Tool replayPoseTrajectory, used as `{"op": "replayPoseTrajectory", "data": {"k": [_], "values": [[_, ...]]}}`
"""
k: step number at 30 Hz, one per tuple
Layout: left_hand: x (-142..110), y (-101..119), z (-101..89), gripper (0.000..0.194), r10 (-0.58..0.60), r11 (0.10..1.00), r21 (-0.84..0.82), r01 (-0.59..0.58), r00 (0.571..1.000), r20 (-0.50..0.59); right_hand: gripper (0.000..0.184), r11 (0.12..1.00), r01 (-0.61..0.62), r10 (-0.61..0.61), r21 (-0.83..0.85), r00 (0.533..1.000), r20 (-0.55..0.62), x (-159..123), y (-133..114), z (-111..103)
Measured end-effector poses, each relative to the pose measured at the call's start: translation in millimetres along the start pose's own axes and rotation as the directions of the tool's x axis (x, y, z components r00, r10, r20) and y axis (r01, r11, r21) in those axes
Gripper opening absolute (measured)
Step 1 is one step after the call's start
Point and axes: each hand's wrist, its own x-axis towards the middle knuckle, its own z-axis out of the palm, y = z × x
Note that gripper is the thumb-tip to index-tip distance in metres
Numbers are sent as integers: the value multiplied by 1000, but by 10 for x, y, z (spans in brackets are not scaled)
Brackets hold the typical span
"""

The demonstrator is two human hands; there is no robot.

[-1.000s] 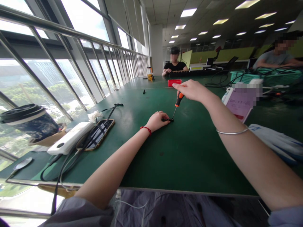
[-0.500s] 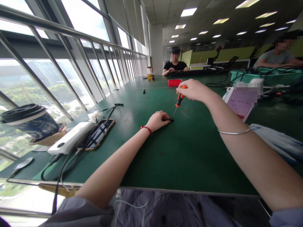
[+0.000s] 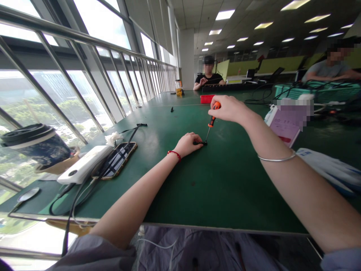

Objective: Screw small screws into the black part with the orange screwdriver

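My right hand (image 3: pixel 225 108) is closed around the orange and black handle of a screwdriver (image 3: pixel 212 119). Its thin shaft slants down, and the tip meets the end of a small black part (image 3: pixel 203 143) lying on the green table (image 3: pixel 180 188). From the left, my left hand (image 3: pixel 188 144) pinches that part against the tabletop. Fingers hide much of the part, so I cannot make out its exact kind. Further up the table lies another small black piece (image 3: pixel 172 109), apart from both hands.
On the left are a lidded paper cup (image 3: pixel 42 146), a white power bank (image 3: pixel 84 163), a phone (image 3: pixel 120 160) and cables. A red tray (image 3: pixel 206 99) sits ahead. To the right are a propped pink-screened device (image 3: pixel 286 122), gloves (image 3: pixel 329 167) and a green basket (image 3: pixel 299 92). Two people sit beyond.
My right hand has shifted slightly left, its grip turned a little on the screwdriver handle. My left hand and the black part stay in place. The person opposite has raised a hand.
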Motion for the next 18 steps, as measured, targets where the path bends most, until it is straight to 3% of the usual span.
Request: {"op": "replayPoseTrajectory", "data": {"k": [5,10,18], "values": [[-6,16,-8,16,-16,1000,2,16,1000,7,30,999,28,-28,26,1000,-1,3,-22,43],[-12,30,-18,15,-17,1000,13,17,1000,12,18,998,55,-58,-37,997,-57,1,-42,74],[-14,47,-32,14,-25,1000,13,24,1000,14,28,999,42,-42,3,999,-31,-13,-99,74]]}}
